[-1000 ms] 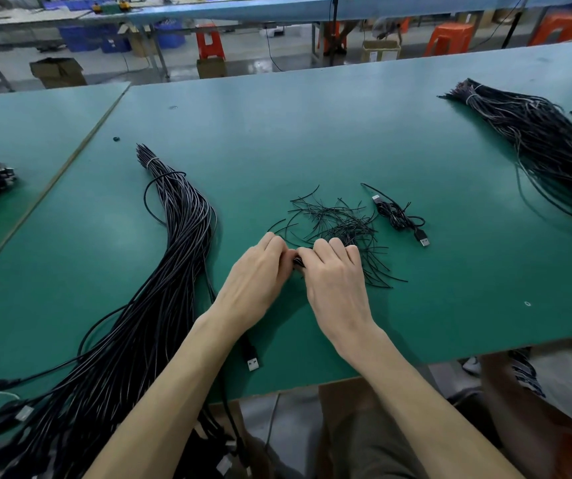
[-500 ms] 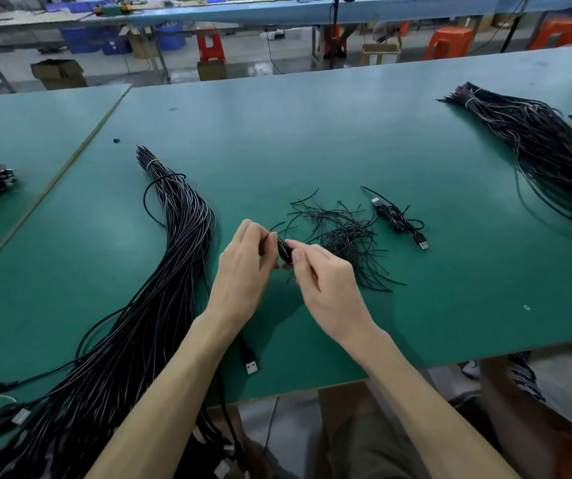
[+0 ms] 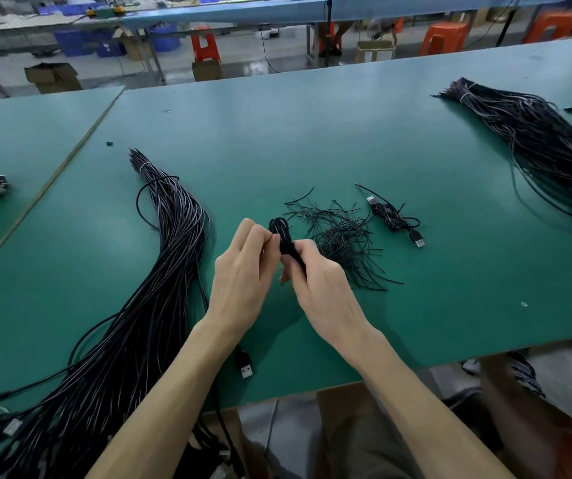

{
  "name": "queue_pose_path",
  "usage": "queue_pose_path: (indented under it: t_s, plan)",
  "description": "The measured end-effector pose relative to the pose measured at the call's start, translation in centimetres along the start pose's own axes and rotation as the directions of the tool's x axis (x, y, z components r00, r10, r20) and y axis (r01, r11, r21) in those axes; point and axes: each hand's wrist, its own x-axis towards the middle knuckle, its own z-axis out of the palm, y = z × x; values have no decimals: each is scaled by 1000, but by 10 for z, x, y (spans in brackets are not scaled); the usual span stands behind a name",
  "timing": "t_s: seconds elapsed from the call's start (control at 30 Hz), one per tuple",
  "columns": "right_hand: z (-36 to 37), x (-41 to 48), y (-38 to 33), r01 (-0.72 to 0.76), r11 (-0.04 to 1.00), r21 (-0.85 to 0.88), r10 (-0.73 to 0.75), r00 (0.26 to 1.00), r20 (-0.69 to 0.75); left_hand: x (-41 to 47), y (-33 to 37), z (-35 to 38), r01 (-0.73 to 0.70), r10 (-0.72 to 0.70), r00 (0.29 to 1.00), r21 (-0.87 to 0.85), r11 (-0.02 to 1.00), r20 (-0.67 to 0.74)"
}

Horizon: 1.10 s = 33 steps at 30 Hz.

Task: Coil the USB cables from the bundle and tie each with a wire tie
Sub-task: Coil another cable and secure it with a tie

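Bundle [image 3: 160, 288] of black cables lies on the left of the worktop [image 3: 312, 133]. Its tied end points to the far edge and its long axis runs back to the near left corner, where the plug ends are blurred and cut off. One plug [image 3: 245, 366] lies by the near edge, partly under the left forearm.

Above the middle of the worktop the left hand [image 3: 243, 271] pinches the coil [image 3: 283, 233] with curled fingertips; whether it also holds a tie is unclear. The coil stands roughly upright with its looped end toward the far edge. Its lower half is hidden in the right hand [image 3: 319, 288], which grips it.

Just right of the hands lie loose ties [image 3: 343, 240], then a tied cable [image 3: 395, 219]. A second bundle [image 3: 537, 146] at the far right corner is cut off.
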Motion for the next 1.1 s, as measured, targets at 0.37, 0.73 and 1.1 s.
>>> queue_pose_path:
  t_s: [0.37,0.73,1.1]
  plan:
    - [5,-2,5,55,996,-66,-66,982,-175,4,1,-4,563,-268,826,-710,423,496]
    - [-1,8,13,-88,981,174,124,971,-205,5,-10,-10,142,-129,989,-272,952,66]
    - [-11,10,11,-199,791,579,239,971,7,0,7,-6,-308,301,942,23,951,149]
